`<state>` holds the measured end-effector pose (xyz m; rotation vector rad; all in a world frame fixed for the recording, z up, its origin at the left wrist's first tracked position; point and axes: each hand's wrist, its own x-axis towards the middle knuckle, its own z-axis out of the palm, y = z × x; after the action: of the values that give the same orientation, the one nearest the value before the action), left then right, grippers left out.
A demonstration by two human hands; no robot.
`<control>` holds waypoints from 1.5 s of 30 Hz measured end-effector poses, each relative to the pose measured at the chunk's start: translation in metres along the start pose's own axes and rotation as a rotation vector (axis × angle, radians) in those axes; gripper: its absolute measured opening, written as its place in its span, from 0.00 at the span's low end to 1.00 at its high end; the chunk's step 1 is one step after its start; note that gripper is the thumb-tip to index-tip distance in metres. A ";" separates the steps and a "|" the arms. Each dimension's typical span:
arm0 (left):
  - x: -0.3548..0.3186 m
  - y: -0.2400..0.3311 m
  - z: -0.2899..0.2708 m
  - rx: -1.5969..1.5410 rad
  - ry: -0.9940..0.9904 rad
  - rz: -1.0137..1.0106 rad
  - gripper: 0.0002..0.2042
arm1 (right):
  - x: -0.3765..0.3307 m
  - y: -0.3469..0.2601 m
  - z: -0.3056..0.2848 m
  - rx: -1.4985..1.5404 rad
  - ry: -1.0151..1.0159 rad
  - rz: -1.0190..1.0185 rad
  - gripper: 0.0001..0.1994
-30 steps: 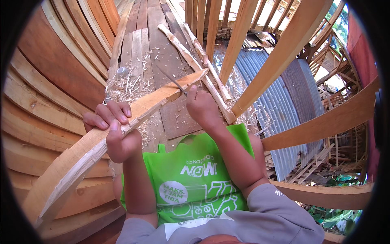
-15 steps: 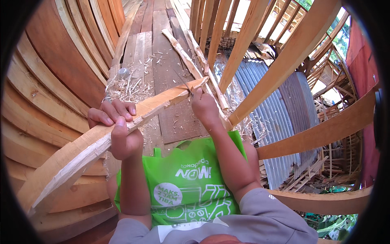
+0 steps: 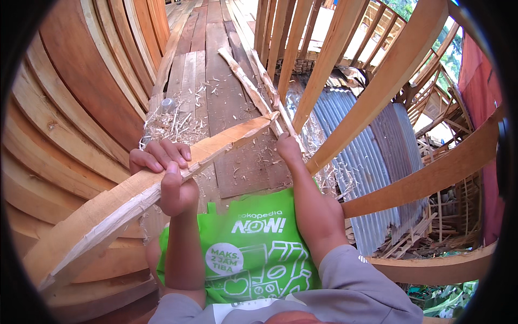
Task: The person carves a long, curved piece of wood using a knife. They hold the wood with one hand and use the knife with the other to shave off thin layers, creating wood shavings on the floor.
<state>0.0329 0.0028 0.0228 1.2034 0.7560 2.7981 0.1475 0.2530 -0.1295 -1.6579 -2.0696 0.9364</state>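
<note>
A curved wooden board (image 3: 121, 195) runs diagonally from the lower left of the frame to a tapered tip above centre, its near edge pale and rough-hewn. The person's left grip (image 3: 179, 190), left of centre, pinches the board, fingers over its upper face and thumb against the near edge. The right grip (image 3: 290, 147) lies near the tip, just right of centre; whether it closes on anything cannot be told. A green bag (image 3: 251, 249) covers the lap at lower centre. Two pale sticks (image 3: 245, 78) lie at upper centre on the plank floor (image 3: 216, 40), with wood shavings (image 3: 178, 125) to their left. Overlapping planks (image 3: 70, 102) line the left side; corrugated metal sheeting (image 3: 362, 146) shows behind timber ribs (image 3: 391, 78) at right.
</note>
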 end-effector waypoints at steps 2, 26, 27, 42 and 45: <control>0.003 -0.001 0.003 0.018 -0.003 0.000 0.13 | 0.005 -0.007 0.005 -0.002 -0.029 -0.026 0.32; -0.003 -0.017 -0.008 0.029 -0.001 0.059 0.14 | -0.076 0.004 -0.125 -0.609 -0.288 -0.237 0.28; -0.003 -0.017 -0.010 0.046 -0.005 0.060 0.14 | -0.077 0.019 -0.118 -0.712 -0.238 -0.301 0.29; -0.008 -0.014 -0.018 0.102 0.047 0.038 0.14 | -0.171 0.004 -0.150 0.056 0.353 -0.681 0.02; -0.007 -0.011 -0.020 0.128 0.042 0.036 0.14 | -0.169 -0.027 -0.166 0.300 0.634 -0.828 0.04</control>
<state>0.0221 0.0031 0.0019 1.1903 0.9398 2.8515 0.2765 0.1369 0.0343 -0.6750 -1.7697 0.3396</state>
